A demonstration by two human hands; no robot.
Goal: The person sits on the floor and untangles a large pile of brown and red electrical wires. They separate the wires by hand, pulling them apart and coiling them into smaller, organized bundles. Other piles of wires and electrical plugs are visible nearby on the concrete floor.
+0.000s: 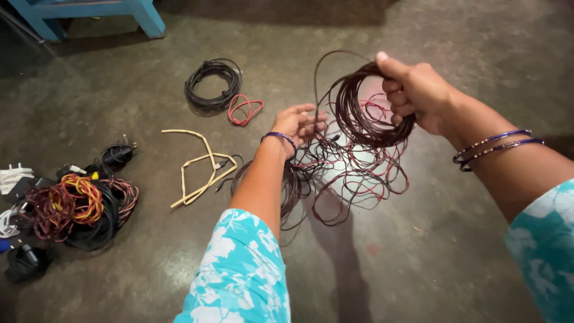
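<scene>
Right hand [412,90] raised over the floor [418,263], fingers curled shut around a wound coil of dark brown wire [365,110], thumb up on the outside of the loops. Left hand [299,122] lower and beside it, palm turned up, fingers loosely spread, with loose strands of the same wire running across them; cannot tell whether any strand is truly pinched. Below both hands the unwound part hangs in a slack tangle of brown and reddish loops [353,179], the lowest ones apparently reaching the floor. Well apart to the left: a black cable coil [212,84] with a small red wire loop [244,109] just beside it, a cream flat cable [200,164], and a mixed heap of red, yellow and black cables [78,209] with plugs. Blue furniture leg [149,18] at top left. Risk, as judged: the hanging loops cross each other, so a pull could cinch a knot; the coil sits in one grip only, and a slackened finger could let turns spring off into the tangle.
</scene>
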